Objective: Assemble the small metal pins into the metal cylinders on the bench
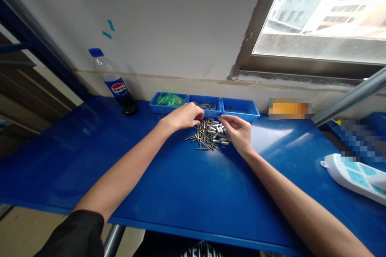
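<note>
A pile of thin brass-coloured metal pins [205, 136] lies on the blue table, with short silver metal cylinders [223, 142] heaped against its right side. My left hand [189, 115] is over the pile's far left edge, just in front of the middle blue bin [208, 111]. Its fingers are curled in, and whatever is between them is hidden. At the right edge of the cylinders is my right hand [239, 130], thumb and forefinger brought together before the right blue bin [241, 108]. Anything in that pinch is too small to name.
The left blue bin [164, 109] holds green plastic packets [170, 99]; silver parts lie in the middle one. A cola bottle [119, 88] stands by the wall. On the right are a white power strip [334, 168] and a blurred orange object [288, 110].
</note>
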Demonstrator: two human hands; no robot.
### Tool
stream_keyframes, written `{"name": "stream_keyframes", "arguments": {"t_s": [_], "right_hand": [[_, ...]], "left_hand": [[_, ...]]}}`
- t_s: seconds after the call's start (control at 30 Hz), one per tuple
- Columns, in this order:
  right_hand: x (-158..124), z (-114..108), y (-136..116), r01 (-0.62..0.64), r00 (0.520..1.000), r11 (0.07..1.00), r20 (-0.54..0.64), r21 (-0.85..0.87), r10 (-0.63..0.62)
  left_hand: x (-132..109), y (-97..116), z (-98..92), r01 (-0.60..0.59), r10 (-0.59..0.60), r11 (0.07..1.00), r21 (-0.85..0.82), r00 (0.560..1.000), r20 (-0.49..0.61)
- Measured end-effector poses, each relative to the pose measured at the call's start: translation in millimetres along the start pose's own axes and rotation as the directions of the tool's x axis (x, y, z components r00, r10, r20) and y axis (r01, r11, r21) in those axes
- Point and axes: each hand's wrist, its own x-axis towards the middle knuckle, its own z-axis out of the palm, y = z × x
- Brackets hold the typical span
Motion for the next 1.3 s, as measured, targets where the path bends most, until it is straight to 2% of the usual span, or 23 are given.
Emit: {"name": "stream_keyframes", "arguments": {"t_s": [0.07,0.13,0.37,0.53,0.63,0.73,0.9,1.1,1.3], "right_hand": [[2.5,-1.5,3.9,0.004,0.995,1.000,-0.101,0.003,-0.004],[4.7,-2.7,7.3,0.004,0.992,1.000,-0.129,-0.006,-0.004],[4.5,-1.5,6.7,-0.016,0.997,1.000,-0.072,0.008,0.017],[3.7,-1.2,4.0,-0.040,0.998,0.999,-0.046,0.034,0.042],[4.0,-1.8,3.9,-0.053,0.998,0.998,-0.037,0.037,0.055],[3.9,-2.5,2.4,-0.065,0.998,0.997,-0.009,0.040,0.065],[1.4,-1.9,-3.5,-0.065,0.990,0.996,0.126,0.056,0.057],[-1.1,0.0,-6.8,-0.070,0.964,0.994,0.263,0.085,0.046],[0.6,0.0,-3.9,-0.149,0.952,0.978,0.287,0.147,0.102]], "left_hand": [[-1.1,-4.7,1.3,0.047,-0.051,0.996,0.078,0.998,0.044],[-1.1,-7.0,4.1,0.077,-0.088,0.989,0.128,0.992,0.086],[0.6,-3.1,13.6,0.094,-0.114,0.973,0.212,0.990,0.082],[-1.8,-0.5,10.9,0.107,-0.126,0.973,0.204,0.989,0.082],[-2.0,-0.1,6.1,0.084,-0.089,0.989,0.125,0.995,0.035],[-0.4,-0.2,2.4,0.012,-0.013,0.998,-0.059,1.000,-0.017],[3.4,5.5,1.3,-0.136,0.092,0.946,-0.294,0.983,-0.158],[3.3,11.9,2.4,-0.217,0.140,0.906,-0.363,0.964,-0.226],[3.6,12.3,6.2,-0.239,0.165,0.887,-0.396,0.964,-0.210]]}}
